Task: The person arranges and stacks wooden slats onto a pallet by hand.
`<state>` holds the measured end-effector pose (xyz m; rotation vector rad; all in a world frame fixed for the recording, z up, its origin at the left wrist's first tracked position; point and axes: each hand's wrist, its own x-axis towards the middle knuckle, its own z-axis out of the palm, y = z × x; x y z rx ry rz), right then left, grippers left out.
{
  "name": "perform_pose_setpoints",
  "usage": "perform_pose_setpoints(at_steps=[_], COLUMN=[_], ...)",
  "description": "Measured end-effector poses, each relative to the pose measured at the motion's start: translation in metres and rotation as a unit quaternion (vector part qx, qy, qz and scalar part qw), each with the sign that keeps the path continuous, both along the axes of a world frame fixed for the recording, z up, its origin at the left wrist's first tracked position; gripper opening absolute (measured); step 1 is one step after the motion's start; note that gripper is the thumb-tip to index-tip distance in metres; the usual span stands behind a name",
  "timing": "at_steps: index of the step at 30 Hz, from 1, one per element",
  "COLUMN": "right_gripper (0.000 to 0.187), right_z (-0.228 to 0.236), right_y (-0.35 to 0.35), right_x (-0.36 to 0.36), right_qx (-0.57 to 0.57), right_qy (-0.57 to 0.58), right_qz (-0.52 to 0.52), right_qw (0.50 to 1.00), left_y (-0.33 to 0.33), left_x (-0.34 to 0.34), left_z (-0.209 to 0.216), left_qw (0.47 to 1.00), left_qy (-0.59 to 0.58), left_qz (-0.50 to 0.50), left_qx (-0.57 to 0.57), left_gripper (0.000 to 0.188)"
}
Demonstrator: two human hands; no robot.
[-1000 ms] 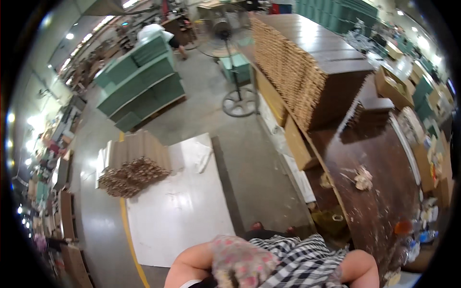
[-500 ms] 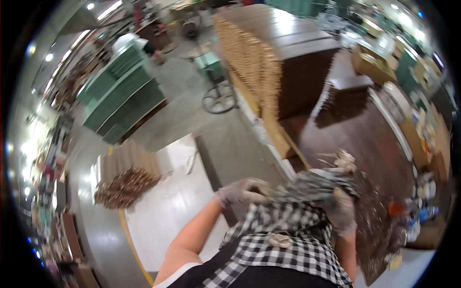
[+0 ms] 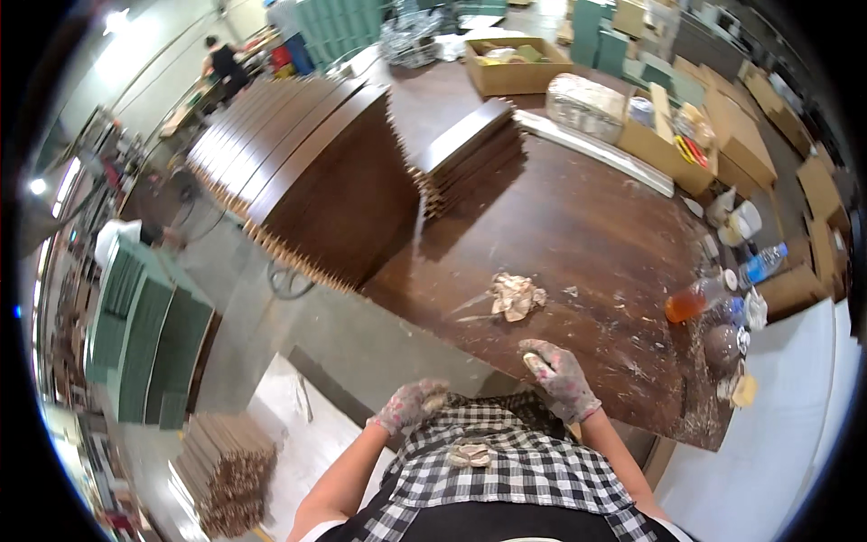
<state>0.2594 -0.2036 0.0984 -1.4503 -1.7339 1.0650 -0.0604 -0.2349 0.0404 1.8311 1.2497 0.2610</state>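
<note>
A broad dark brown worktable [image 3: 578, 226] fills the middle of the view, speckled with pale smears near its near edge; a tall rack of dark wooden panels [image 3: 307, 172] stands at its left, and a lower stack of panels [image 3: 470, 154] lies farther back; cardboard boxes [image 3: 519, 68] line the far and right side; a bottle of orange liquid [image 3: 695, 298] lies at the right; the crumpled rag [image 3: 515, 296] sits on the table just beyond the gloved right hand [image 3: 560, 375], apart from it, fingers curled loosely on the tabletop, holding nothing; the gloved left hand [image 3: 411, 406] is bunched against the checked shirt [image 3: 506, 465], its grasp impossible to tell.
</note>
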Motion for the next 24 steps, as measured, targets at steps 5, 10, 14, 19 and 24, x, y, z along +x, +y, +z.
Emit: perform_pose_setpoints(at_steps=[5, 10, 14, 19, 24], right_gripper=[0.031, 0.030, 0.032, 0.028, 0.028], right_z=[-0.025, -0.055, -0.054, -0.058, -0.079], right_y=[0.001, 0.008, 0.020, -0.043, -0.145], right_x=[-0.006, -0.042, -0.083, -0.122, -0.132], right_qx=[-0.072, -0.050, 0.004, -0.018, -0.049], right_qy=[-0.041, -0.060, -0.067, 0.031, 0.083], right_qz=[-0.076, -0.212, -0.302, -0.417, -0.559], right_qw=[0.994, 0.974, 0.951, 0.908, 0.824], left_y=[0.032, 0.104, 0.149, 0.155, 0.103], left_x=[-0.003, -0.008, 0.001, 0.044, 0.097], left_z=[0.012, 0.021, 0.031, 0.047, 0.058], left_qw=[0.992, 0.970, 0.951, 0.884, 0.802], left_qy=[0.034, -0.047, -0.069, -0.108, -0.122], left_qz=[-0.119, -0.232, -0.297, -0.453, -0.584], left_qx=[0.012, 0.052, 0.060, 0.040, 0.028], left_gripper=[0.028, 0.031, 0.027, 0.023, 0.021])
